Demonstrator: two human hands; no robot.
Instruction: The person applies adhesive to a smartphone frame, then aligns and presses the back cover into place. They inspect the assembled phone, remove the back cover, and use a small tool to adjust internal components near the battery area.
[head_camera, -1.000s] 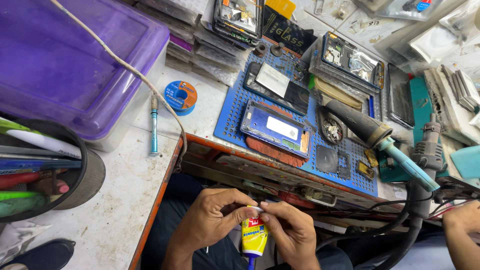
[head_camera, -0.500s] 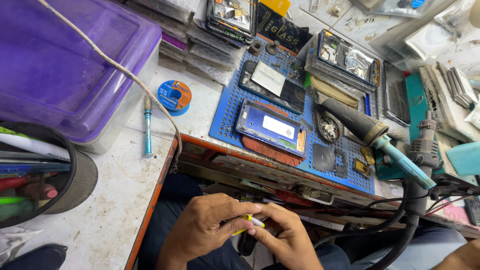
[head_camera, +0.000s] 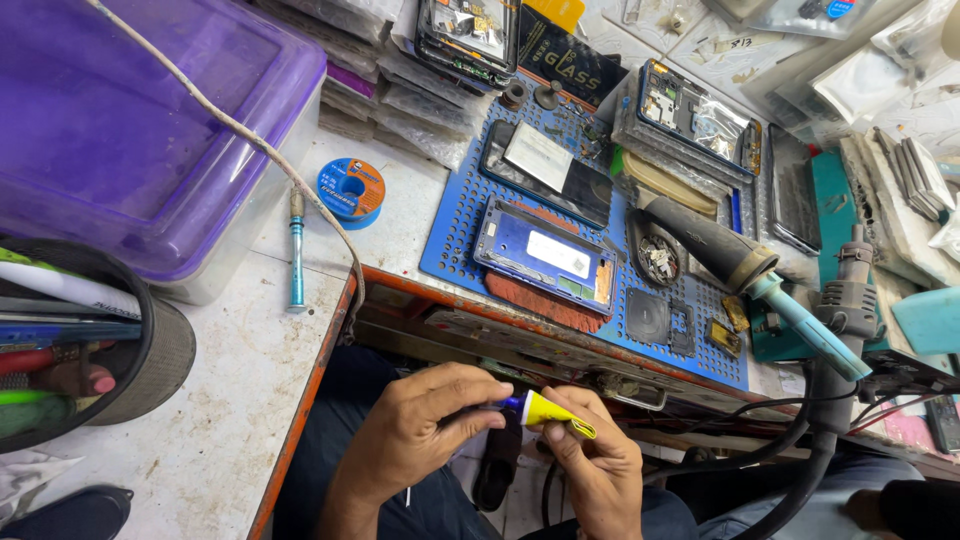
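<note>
Below the bench edge, over my lap, both hands meet on a small yellow glue tube (head_camera: 551, 412). My left hand (head_camera: 425, 427) pinches its blue cap end between thumb and fingers. My right hand (head_camera: 595, 462) grips the yellow body, which lies roughly level. On the blue perforated work mat (head_camera: 462, 222) above lies an opened phone with a blue frame (head_camera: 545, 256), and beside it a dark phone back panel (head_camera: 547, 172).
A purple plastic box (head_camera: 130, 130) with a white cord across it fills the left. A black pen cup (head_camera: 90, 345), a blue-handled tool (head_camera: 296, 255), a blue wire spool (head_camera: 351, 188), a hot-air handle (head_camera: 720, 247) and stacked phone parts crowd the bench.
The view moved closer. The tube went from upright, hanging below my fingers, to lying level, with my left hand now on its blue cap end.
</note>
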